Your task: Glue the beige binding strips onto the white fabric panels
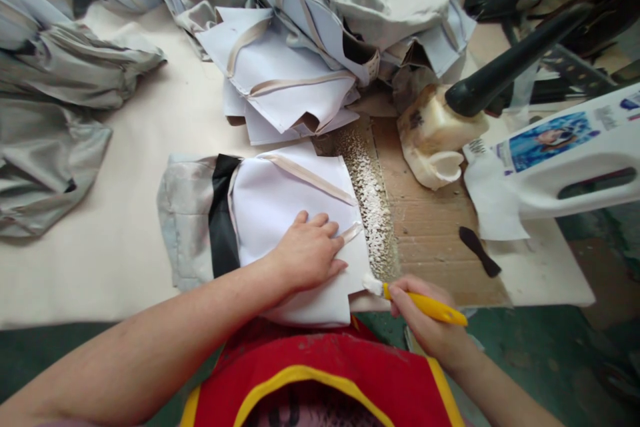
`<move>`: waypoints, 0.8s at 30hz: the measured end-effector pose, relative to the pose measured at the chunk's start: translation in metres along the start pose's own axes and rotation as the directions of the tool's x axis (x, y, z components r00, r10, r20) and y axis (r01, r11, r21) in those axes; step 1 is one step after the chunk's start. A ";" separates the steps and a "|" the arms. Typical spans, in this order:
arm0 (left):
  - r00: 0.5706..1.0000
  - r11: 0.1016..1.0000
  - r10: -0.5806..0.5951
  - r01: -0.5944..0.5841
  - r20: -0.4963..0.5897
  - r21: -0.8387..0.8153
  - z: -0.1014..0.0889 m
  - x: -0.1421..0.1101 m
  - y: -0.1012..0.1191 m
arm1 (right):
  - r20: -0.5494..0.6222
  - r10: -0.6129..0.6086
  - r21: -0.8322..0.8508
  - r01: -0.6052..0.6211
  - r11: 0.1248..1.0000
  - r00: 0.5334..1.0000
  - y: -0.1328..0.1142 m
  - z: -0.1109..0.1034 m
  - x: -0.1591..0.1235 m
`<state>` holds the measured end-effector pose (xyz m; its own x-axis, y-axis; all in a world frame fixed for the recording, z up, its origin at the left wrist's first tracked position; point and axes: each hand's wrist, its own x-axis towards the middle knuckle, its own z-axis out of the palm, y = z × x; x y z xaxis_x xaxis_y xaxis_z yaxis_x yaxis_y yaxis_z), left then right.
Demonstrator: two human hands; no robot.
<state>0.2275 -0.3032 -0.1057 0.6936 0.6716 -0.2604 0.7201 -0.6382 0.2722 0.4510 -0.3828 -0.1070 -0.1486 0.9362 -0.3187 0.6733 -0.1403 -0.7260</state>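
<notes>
My left hand lies flat, fingers spread, on a white fabric-lined piece with beige tape strips, a black band and a grey satin part at its left end. In my right hand is a yellow-handled brush. Its white-coated bristles touch the lower right edge of the white piece. Just right of that edge runs a strip of dried white glue on a sheet of cardboard.
Several similar white and grey pieces are heaped at the back, with grey fabric on the left. A stained cut-off container with a black handle, a white plastic jug and a small dark flat tool are at right.
</notes>
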 end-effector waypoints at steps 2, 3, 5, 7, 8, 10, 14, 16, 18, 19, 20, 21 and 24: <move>1.000 1.000 -0.004 0.004 0.004 0.013 -0.001 0.001 0.002 | -0.025 0.014 -0.028 -0.014 1.000 1.000 0.003 -0.002 -0.008; 1.000 1.000 -0.014 0.014 0.000 0.028 -0.002 0.000 0.005 | -0.045 0.007 -0.037 -0.009 0.999 0.999 0.004 -0.003 -0.012; 0.998 0.996 -0.048 0.051 -0.036 0.075 -0.003 -0.007 0.011 | -0.057 -0.036 -0.050 0.034 0.998 0.998 0.005 -0.007 -0.017; 0.991 0.989 -0.058 0.074 -0.123 0.129 0.000 -0.026 0.017 | -0.034 -0.083 -0.056 0.081 0.995 0.996 0.006 -0.012 -0.017; 0.984 0.986 -0.032 0.060 -0.176 0.156 0.005 -0.040 0.020 | -0.031 -0.093 -0.059 0.091 0.994 0.995 0.007 -0.015 -0.017; 0.960 0.978 0.048 0.011 -0.276 0.209 0.019 -0.072 0.022 | -0.085 -0.079 -0.064 0.074 0.995 0.993 0.010 -0.022 -0.014; 0.909 0.955 0.028 0.098 -0.415 0.279 0.057 -0.124 0.020 | -0.281 0.007 0.009 -0.005 1.000 0.960 0.013 -0.037 -0.004; 0.885 0.941 0.005 0.154 -0.466 0.302 0.070 -0.133 0.018 | -0.357 0.032 0.111 0.008 0.994 0.933 0.009 -0.040 0.004; 0.865 0.928 0.036 0.156 -0.500 0.337 0.073 -0.133 0.016 | -0.425 0.061 0.251 0.053 0.966 0.903 0.003 -0.040 0.013; 0.858 0.923 0.057 0.149 -0.511 0.353 0.069 -0.131 0.016 | -0.449 0.077 0.312 0.076 0.947 0.890 0.001 -0.041 0.016; 0.852 0.920 0.073 0.143 -0.518 0.365 0.060 -0.129 0.016 | -0.461 0.089 0.351 0.090 0.932 0.883 -0.001 -0.041 0.020; 0.847 0.919 0.080 0.142 -0.526 0.368 0.048 -0.128 0.016 | -0.466 0.098 0.372 0.094 0.924 0.879 0.000 -0.043 0.023; 0.828 0.941 0.066 0.135 -0.557 0.312 -0.016 -0.131 0.015 | -0.466 0.133 0.412 0.082 0.908 0.875 0.011 -0.050 0.029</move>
<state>0.1474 -0.3944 -0.0530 0.6123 0.7236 0.3186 0.7762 -0.6269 -0.0678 0.4902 -0.3412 -0.0934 0.2968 0.9506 -0.0911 0.3008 -0.1836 -0.9358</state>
